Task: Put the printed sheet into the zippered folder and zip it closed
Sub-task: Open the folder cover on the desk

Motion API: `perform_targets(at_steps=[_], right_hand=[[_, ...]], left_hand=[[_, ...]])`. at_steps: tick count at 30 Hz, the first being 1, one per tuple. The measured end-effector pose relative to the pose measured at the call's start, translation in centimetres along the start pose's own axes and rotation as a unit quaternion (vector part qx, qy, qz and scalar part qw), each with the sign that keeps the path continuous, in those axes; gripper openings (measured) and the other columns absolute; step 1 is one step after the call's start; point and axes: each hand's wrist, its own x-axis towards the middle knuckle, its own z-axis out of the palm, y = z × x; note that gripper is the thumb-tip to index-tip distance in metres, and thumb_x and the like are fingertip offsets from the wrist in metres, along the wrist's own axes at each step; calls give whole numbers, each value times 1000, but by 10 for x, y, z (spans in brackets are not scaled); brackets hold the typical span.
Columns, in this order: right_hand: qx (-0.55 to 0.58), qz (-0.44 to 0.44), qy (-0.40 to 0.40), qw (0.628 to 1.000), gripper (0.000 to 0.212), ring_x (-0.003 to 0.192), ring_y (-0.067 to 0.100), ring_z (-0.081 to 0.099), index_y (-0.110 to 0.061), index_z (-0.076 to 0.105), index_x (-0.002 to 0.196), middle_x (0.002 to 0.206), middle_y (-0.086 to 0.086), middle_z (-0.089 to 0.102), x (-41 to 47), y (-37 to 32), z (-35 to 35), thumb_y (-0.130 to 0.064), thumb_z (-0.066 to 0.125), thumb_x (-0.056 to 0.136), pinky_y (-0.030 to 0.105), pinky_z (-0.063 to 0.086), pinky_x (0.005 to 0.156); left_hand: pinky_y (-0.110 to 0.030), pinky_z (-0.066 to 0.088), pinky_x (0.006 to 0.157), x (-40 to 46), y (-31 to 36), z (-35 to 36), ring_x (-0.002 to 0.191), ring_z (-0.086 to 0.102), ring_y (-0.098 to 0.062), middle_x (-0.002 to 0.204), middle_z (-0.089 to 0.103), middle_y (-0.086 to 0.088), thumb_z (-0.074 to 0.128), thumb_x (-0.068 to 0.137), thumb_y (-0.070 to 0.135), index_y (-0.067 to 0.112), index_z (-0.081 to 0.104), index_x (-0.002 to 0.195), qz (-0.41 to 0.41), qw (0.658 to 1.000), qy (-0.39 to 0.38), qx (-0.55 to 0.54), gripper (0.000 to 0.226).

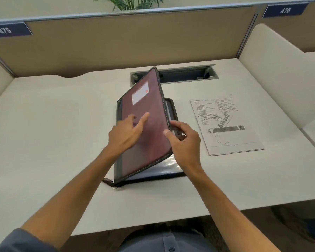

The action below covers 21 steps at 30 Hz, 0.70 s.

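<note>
A maroon zippered folder with a dark zip border lies in the middle of the desk, unzipped, its front cover lifted at an angle. Clear plastic sleeves show inside along the lower edge. My right hand pinches the cover's right edge between thumb and fingers and holds it up. My left hand hovers against the cover's outer face with fingers spread, holding nothing. The printed sheet lies flat on the desk to the right of the folder, apart from both hands.
The white desk is bounded by a tan partition at the back and white side panels. A grey cable tray slot sits just behind the folder. The desk's front edge runs near my lap.
</note>
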Motion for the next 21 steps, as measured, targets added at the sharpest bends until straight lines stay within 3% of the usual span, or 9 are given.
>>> perform_targets(at_steps=[4, 7, 9, 12, 14, 16, 18, 21], right_hand=[[-9, -84, -67, 994, 30, 99, -10, 57, -22, 68, 115, 106, -18, 65, -3, -30, 20, -24, 70, 86, 2, 43, 82], [-17, -123, -90, 988, 34, 99, -6, 57, -17, 68, 119, 111, -11, 66, -6, -45, 38, -28, 68, 87, 2, 42, 85], [-13, -144, -108, 984, 36, 99, -6, 56, -18, 67, 120, 114, -9, 66, -7, -51, 49, -35, 64, 88, 2, 42, 84], [5, -160, -142, 977, 39, 104, -3, 57, -23, 65, 121, 117, -11, 64, -9, -45, 59, -47, 52, 93, 13, 49, 87], [-53, -149, -166, 973, 47, 113, 1, 55, -24, 61, 127, 126, -9, 61, -11, -24, 63, -54, 46, 94, 26, 49, 94], [-207, -155, -201, 945, 56, 127, 10, 48, -25, 51, 137, 139, -4, 54, -14, 8, 64, -59, 41, 94, 34, 42, 104], [-362, -170, -246, 883, 63, 138, 20, 36, -23, 38, 145, 151, 1, 41, -17, 43, 63, -61, 36, 95, 40, 31, 111], [-453, -144, -306, 825, 71, 149, 22, 13, -24, 20, 153, 162, 3, 17, -21, 86, 60, -65, 28, 95, 44, 15, 118]], left_hand=[[-39, 44, 88, 1, 46, -38, 112, 60, -29, 129, 62, -5, 27, 73, 89, 24, 48, 135, 42, 999, 19, 9, 92], [-31, 42, 75, 6, 57, -66, 92, 62, -27, 121, 64, -10, 50, 85, 63, 21, 49, 134, 58, 997, 22, 42, 64], [-31, 47, 70, 10, 55, -83, 84, 63, -25, 118, 64, -12, 55, 89, 42, 20, 46, 135, 45, 998, 14, 31, 52], [-35, 57, 71, 11, 40, -102, 79, 67, -22, 113, 64, -13, 51, 93, 28, 23, 38, 141, 17, 999, -11, -39, 51], [-34, 59, 64, 10, 24, -115, 79, 68, -21, 110, 63, -12, 49, 95, 24, 25, 37, 141, -2, 994, -19, -104, 48], [-28, 54, 58, 9, 5, -131, 83, 67, -20, 108, 64, -9, 47, 96, 22, 29, 38, 140, -16, 989, -22, -143, 45], [-34, 56, 64, 7, -16, -145, 87, 69, -24, 105, 68, -8, 48, 97, 21, 30, 41, 137, -24, 985, -21, -171, 43], [-36, 57, 70, 5, -46, -161, 87, 71, -22, 102, 71, -2, 51, 97, 20, 30, 47, 134, -39, 977, -7, -207, 39]])
